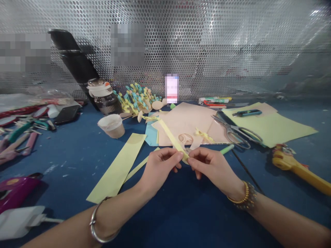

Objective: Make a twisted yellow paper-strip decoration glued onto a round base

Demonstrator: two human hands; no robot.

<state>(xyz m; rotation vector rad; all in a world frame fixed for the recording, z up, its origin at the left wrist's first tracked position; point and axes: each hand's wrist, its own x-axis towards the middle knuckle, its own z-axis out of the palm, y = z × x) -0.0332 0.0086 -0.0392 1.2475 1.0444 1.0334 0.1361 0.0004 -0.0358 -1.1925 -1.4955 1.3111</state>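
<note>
A narrow yellow paper strip point(171, 133) runs from my fingers up over the pink paper sheets point(188, 117). My left hand point(161, 165) pinches it between thumb and forefinger near its close end. Just to the right, my right hand point(208, 163) pinches the end of the same strip. Both hands hover above the blue table, close together. On the pink sheets behind them lies a small curled yellow paper piece point(204, 134). Left of my hands are a wide yellow paper strip point(119, 167) and a thinner yellow strip point(138, 168).
Scissors point(236, 132) and a cutter knife point(247, 113) lie right, near a yellow-handled tool point(297, 168). A white cup point(111, 126), lidded jar point(103, 98) and paper flower bunch point(138, 98) stand behind. Pliers point(18, 144) and a purple tool point(19, 189) lie left. A perforated metal panel point(207, 44) closes off the back.
</note>
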